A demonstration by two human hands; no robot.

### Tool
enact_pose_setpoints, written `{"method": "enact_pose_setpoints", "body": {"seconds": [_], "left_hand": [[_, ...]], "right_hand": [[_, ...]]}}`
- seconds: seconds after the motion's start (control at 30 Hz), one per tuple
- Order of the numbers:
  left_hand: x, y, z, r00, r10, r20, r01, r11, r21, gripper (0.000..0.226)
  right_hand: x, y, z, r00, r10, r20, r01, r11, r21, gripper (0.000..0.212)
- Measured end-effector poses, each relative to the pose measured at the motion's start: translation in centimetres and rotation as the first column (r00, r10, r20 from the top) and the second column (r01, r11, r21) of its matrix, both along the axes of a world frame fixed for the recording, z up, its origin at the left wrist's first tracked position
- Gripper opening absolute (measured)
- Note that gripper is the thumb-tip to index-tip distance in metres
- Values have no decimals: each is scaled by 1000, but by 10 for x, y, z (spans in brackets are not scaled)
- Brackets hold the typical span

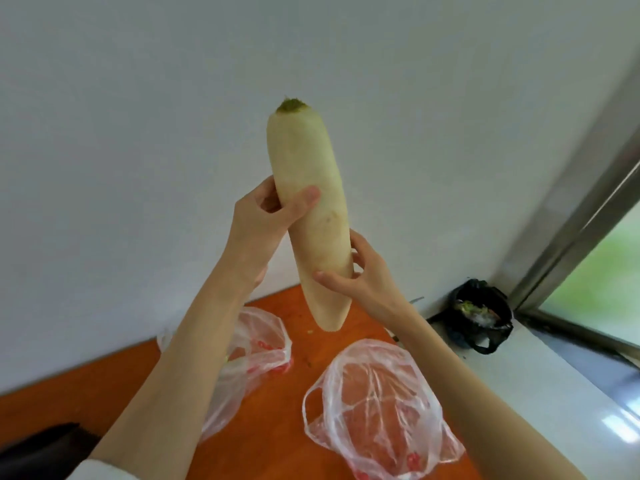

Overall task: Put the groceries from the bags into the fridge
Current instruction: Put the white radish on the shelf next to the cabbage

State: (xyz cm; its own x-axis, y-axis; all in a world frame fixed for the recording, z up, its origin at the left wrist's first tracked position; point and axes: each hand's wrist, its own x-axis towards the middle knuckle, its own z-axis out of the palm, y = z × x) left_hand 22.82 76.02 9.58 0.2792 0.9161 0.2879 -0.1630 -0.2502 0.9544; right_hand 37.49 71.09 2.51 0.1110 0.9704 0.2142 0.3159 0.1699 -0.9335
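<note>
Daikon (308, 209) held up in front of me w/ both hands, nearly upright, green-topped end up and tilted a bit left, tapered tip down over the orange table (284, 427). My left hand (259, 230) grips it around the middle, thumb pressed across the front, fingers curled behind. My right hand (360, 275) holds it lower down on the right side, thumb on the front, fingers wrapped round the back.

Below on the table: two thin clear plastic bags w/ red print, both crumpled flat. Left bag (256, 355) sits partly under my left forearm; right bag (374, 410) is near it, between my arms.

Black bag (481, 317) w/ scraps inside sits in the corner on the white sill (540, 382), by the window frame (581, 216). White wall (138, 133) behind it all.
</note>
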Motion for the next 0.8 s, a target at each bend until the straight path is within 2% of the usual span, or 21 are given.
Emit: {"method": "enact_pose_setpoints", "body": {"seconds": [0.13,0.27,0.37,0.43,0.57,0.67,0.8], "left_hand": [[63,-54,-1,992,-127,-22,126,992,-27,51],[135,-133,5,958,-286,-25,286,958,-14,42],[187,-204,10,888,-457,-49,458,889,1,57],[217,-253,9,817,-569,-88,572,821,-1,70],[267,-351,-5,601,-792,-107,786,610,-99,60],[305,-425,-17,482,-869,-112,858,494,-142,80],[351,-526,-25,313,-947,-78,929,322,-183,77]], "right_hand": [[58,-80,6,990,-139,10,139,990,-37,60],[111,-180,10,947,-318,-41,316,947,-48,56],[147,-267,12,888,-455,-72,453,891,-43,57],[167,-329,15,836,-540,-102,538,842,-42,58],[195,-451,11,702,-708,-77,701,706,-94,79],[212,-539,3,599,-800,-33,793,598,-114,73],[218,-648,-1,430,-902,-38,893,431,-131,78]]}}
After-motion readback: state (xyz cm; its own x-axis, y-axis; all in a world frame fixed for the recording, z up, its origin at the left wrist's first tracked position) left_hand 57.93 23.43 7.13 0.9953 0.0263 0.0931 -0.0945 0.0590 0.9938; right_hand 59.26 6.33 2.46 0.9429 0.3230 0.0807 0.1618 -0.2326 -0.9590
